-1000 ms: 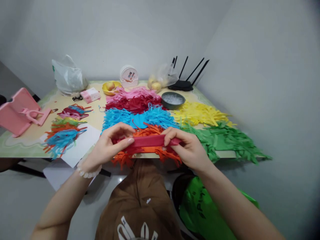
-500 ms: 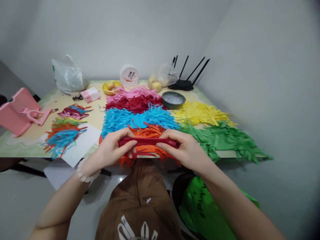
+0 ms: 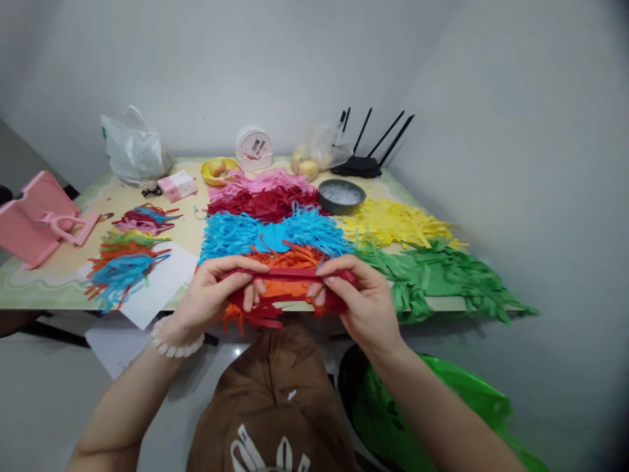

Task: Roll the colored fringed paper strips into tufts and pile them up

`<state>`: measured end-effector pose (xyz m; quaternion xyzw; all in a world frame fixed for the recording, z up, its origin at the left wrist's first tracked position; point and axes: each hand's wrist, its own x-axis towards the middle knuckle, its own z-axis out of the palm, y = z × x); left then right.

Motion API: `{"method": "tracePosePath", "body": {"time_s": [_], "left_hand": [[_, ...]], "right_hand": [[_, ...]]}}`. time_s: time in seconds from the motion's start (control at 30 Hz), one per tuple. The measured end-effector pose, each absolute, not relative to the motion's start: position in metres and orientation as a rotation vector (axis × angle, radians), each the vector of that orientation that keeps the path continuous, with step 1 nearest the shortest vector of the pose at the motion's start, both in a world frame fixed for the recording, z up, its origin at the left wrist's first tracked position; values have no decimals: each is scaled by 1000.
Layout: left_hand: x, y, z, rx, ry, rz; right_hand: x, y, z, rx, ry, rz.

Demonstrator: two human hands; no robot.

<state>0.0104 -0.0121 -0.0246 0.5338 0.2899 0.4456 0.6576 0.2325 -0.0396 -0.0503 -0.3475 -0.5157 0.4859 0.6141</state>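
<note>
A strip of dark red fringed tissue paper [image 3: 293,273], rolled or folded along its top, stretches level between my hands above the table's front edge. My left hand [image 3: 211,288] pinches one end between thumb and fingers. At the other end, my right hand [image 3: 366,295] grips it the same way. Loose red fringe hangs below the left fingers. Directly under the strip lies orange fringed paper [image 3: 285,288], partly covered by my hands. Beyond it are blue fringed paper [image 3: 230,233], dark red fringed paper [image 3: 263,204] and pink fringed paper [image 3: 260,182].
Green fringed paper [image 3: 442,275] and yellow fringed paper [image 3: 398,223] spread right. Finished-looking tassels [image 3: 125,269] lie left near a pink stand [image 3: 44,216]. A dark bowl [image 3: 341,196], black router [image 3: 358,166], plastic bag [image 3: 135,154] and yellow dish [image 3: 216,174] stand behind. A green bag [image 3: 393,419] hangs low right.
The red strip has turned between my fingers, and more of its fringe now hangs below. My hands have shifted slightly apart, with several fingers curling under the strip.
</note>
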Motion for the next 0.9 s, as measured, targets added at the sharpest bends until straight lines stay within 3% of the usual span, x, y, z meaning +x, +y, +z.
{"method": "tracePosePath", "body": {"time_s": [0.27, 0.6, 0.7, 0.9], "left_hand": [[5, -14, -24, 1437, 693, 1029], [5, -11, -14, 2164, 1041, 910], [6, -10, -12, 2121, 1029, 885], [12, -12, -15, 1528, 798, 836]], "right_hand": [[238, -41, -50, -859, -1385, 990], [246, -49, -34, -1164, -1795, 343], [249, -48, -35, -1190, -1805, 421], [246, -47, -39, -1069, -1518, 971]]}}
